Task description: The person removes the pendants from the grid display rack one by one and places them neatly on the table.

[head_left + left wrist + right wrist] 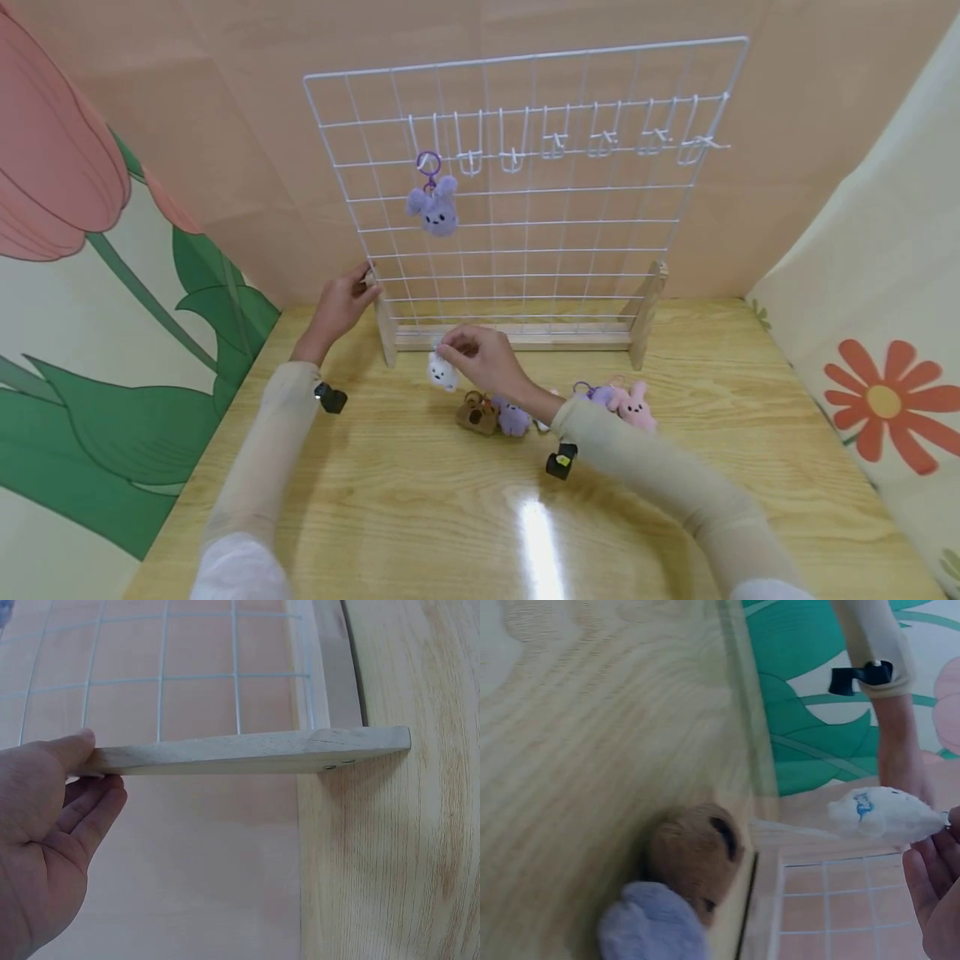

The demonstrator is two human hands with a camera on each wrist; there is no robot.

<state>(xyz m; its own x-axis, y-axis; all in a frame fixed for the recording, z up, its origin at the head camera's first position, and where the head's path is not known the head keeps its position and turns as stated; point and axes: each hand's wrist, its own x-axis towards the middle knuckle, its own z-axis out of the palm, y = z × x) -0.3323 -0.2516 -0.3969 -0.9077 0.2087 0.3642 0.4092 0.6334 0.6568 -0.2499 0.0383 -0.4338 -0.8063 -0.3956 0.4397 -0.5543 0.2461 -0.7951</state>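
My left hand [343, 304] grips the upper end of the wooden side support [247, 750] on the left of a white wire grid rack [525, 250], thumb on one face and fingers on the other. My right hand [487, 358] pinches a white plush keychain [442, 372] near its top, holding it above the table in front of the rack's base. The right wrist view shows the plush [885, 815] hanging from the fingertips, with a small blue mark on it. A purple plush keychain [437, 208] hangs by its ring from the leftmost hook.
Several white hooks [555, 146] line the upper grid to the right of the hung plush. On the table [420, 517] lie a brown plush [477, 414], a purple plush [513, 417] and a pink plush [637, 407]; my right forearm partly covers others.
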